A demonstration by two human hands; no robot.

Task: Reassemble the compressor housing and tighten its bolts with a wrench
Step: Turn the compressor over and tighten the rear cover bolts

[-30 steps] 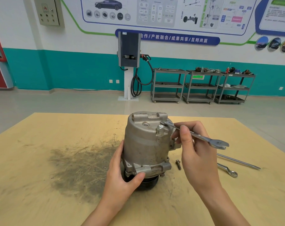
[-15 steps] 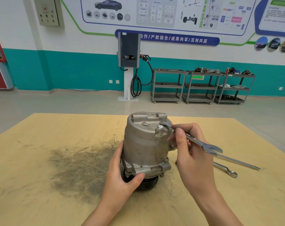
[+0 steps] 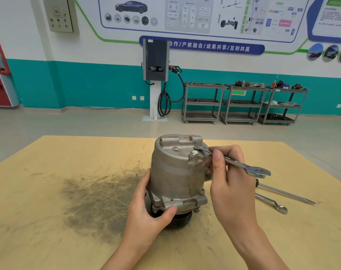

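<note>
A grey metal compressor housing (image 3: 173,172) stands upright on its black pulley in the middle of the wooden table (image 3: 48,221). My left hand (image 3: 150,207) grips its lower flange from the left, thumb across the front. My right hand (image 3: 228,182) holds a double open-end wrench (image 3: 242,164) by the shank. The wrench's far jaw sits at the top right edge of the housing, just behind a hex bolt head (image 3: 194,155). Its free jaw points right, in the air.
A long thin rod (image 3: 286,193) and a ring spanner (image 3: 273,203) lie on the table to the right of my right hand. A dark greasy smear (image 3: 99,199) covers the table left of the housing. Tool carts (image 3: 243,104) stand far back by the wall.
My right hand swung the wrench's free end a little toward me, then back away. A loose bolt seen on the table by the housing a second ago is now hidden behind my right hand.
</note>
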